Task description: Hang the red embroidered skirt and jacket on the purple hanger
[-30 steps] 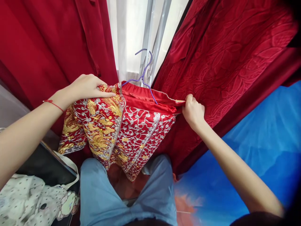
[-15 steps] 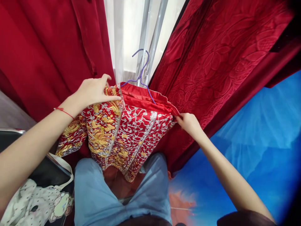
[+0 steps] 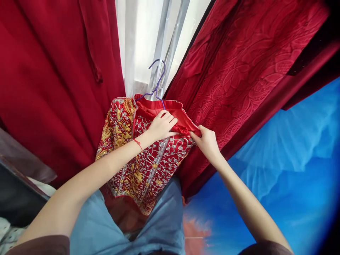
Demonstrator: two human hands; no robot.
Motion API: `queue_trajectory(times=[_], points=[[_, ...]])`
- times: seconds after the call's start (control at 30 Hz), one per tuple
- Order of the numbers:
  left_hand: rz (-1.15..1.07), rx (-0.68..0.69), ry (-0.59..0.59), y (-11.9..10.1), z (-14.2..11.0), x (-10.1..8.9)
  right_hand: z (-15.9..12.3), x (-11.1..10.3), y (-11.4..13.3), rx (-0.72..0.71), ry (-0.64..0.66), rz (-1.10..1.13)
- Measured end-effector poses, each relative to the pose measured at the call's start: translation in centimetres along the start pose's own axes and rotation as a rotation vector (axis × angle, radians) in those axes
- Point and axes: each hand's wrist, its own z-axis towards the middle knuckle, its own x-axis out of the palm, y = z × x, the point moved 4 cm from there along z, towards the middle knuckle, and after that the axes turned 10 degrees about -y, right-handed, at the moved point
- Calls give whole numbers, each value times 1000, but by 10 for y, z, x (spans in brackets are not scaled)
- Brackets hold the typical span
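Txt check: no lettering, labels, brands, nos. or signs showing legibly on any surf. in head-cam view; nothing reading clearly.

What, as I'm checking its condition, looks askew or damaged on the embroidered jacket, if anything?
The embroidered jacket sits askew on the purple hanger: toward the picture's right, its neckline slants down and gapes, showing red lining, where the right hand holds it. That looks like handling rather than damage; I see no tear or spill.
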Motion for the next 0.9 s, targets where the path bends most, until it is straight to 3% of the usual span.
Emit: queue_trajectory(times=[0.17, 0.33, 0.43, 0.53, 0.63, 0.7, 0.8, 0.9], points=[[18, 25, 5, 6, -5, 3, -28, -11, -20, -69, 242, -91], [-87, 34, -5, 13, -13, 13, -64, -21, -31, 76, 128, -227], [-142, -33, -39, 16, -20, 10, -78, -13, -36, 218, 177, -348], [-211, -132, -68, 14, -23, 0, -89, 8, -41, 335, 218, -18], [-247, -268, -93, 6, -19, -5, -98, 24, -41, 459, 40, 517], [-257, -329, -89, -1, -14, -3, -104, 31, -39, 520, -98, 694], [-245, -367, -70, -8, -8, 8, -109, 36, -35, 449, -108, 696], [-206, -399, -61, -6, -6, 17, -111, 34, -36, 261, -41, 474]])
